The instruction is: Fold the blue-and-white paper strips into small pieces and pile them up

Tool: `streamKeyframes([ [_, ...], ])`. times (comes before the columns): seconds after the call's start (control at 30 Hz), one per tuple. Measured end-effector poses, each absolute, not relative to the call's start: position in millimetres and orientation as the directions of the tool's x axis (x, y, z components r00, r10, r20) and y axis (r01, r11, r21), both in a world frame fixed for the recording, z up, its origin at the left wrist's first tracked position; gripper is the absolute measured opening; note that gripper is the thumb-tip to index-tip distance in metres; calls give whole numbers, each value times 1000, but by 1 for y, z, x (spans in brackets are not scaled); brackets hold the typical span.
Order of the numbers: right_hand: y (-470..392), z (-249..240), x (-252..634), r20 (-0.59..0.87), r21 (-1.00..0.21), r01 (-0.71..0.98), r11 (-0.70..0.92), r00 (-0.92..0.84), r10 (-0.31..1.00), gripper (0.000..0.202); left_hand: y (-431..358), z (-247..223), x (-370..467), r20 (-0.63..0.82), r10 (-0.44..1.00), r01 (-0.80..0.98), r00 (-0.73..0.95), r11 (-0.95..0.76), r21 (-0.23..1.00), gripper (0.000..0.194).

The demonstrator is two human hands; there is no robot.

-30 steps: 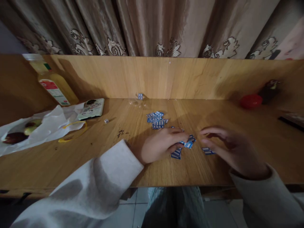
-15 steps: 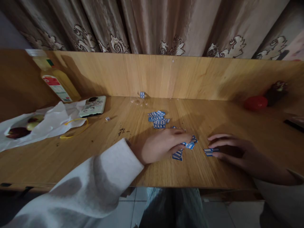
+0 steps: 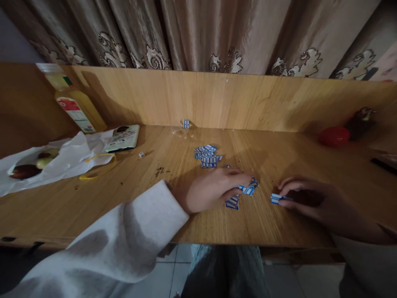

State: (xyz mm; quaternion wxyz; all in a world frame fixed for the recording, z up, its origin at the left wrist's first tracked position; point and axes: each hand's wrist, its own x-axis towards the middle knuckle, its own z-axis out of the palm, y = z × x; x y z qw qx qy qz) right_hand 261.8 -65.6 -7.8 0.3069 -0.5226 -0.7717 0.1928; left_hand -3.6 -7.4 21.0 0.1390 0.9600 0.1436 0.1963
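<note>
Small white label pieces with blue borders lie on the wooden table. My left hand (image 3: 215,186) is closed over the near heap, its fingertips and thumb on some blue-bordered labels (image 3: 248,189); its palm hides part of the heap. One more label (image 3: 232,202) pokes out flat below the thumb. To the right, my right hand (image 3: 305,196) pinches a small blue-bordered label piece (image 3: 275,198) between thumb and fingers, just at the table surface. Beyond my left hand sits another pile of labels (image 3: 209,161), loosely stacked.
At the back, a blue-bordered label block (image 3: 186,123) stands near clear plastic. On the left are a bottle (image 3: 79,109), a pale green flat packet (image 3: 124,138), white paper (image 3: 82,145) with fruit, a yellow band (image 3: 99,174) and a small die-like cube (image 3: 142,155). A red round object (image 3: 335,135) sits right.
My right hand's fingers have come down toward the thumb, closing on the label piece, which has turned and shifted slightly right. My left hand stays over the heap.
</note>
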Motion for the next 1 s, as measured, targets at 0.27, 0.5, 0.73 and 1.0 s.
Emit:
streamKeyframes([
  [0.27,-60,10,232,309,-707,646,288,-83,947,19,-8,22,-3,346,322,200,881,-917,344,12],
  [0.5,-38,8,194,293,-800,438,409,-309,905,5,-8,18,-6,369,360,243,857,-913,326,17],
  [0.73,-43,5,194,216,-842,414,345,-327,920,11,-7,18,-5,351,374,239,858,-897,372,17],
  [1.0,-56,3,201,156,-872,427,239,-219,963,27,-8,18,-4,336,453,285,826,-850,444,22],
])
